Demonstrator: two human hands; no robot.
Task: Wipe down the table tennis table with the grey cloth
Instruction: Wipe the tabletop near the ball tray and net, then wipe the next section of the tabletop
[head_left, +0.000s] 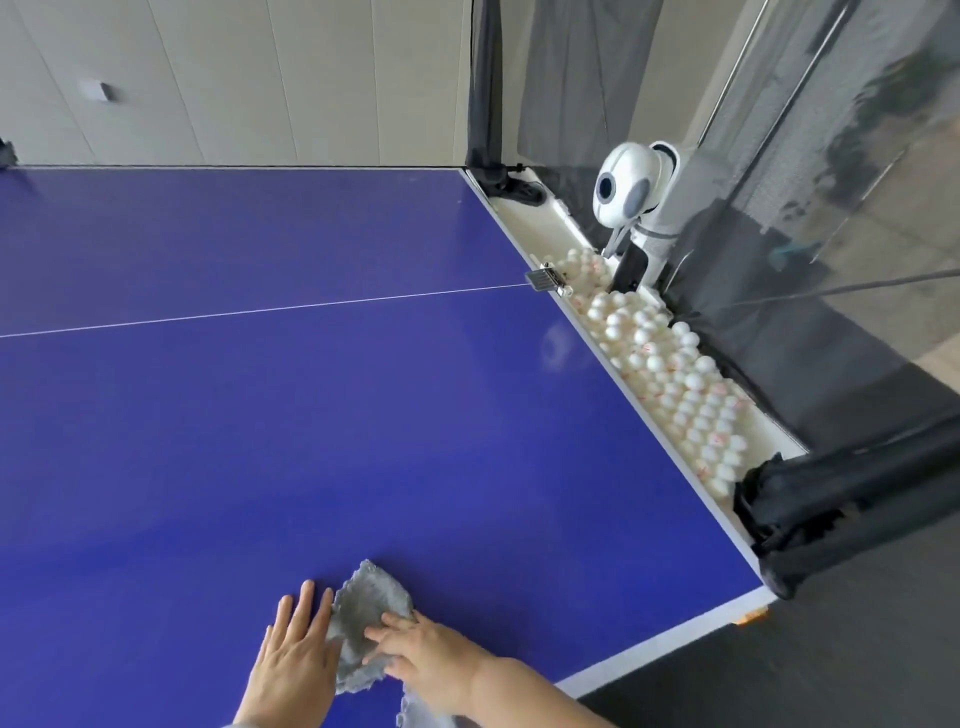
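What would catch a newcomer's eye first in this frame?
The blue table fills most of the view. Along its right edge, a tray full of white balls sits by a round-headed white ball machine. Near the bottom, the right hand presses a crumpled grey cloth, the left hand flat beside it.

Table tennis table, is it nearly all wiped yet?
Not nearly, it seems. Done: no wiped patch shows; the blue table looks the same all over. In hand: the left hand and right hand both rest on the bunched grey cloth near the close edge. Left: probably most of the top, stretching away past the white line.
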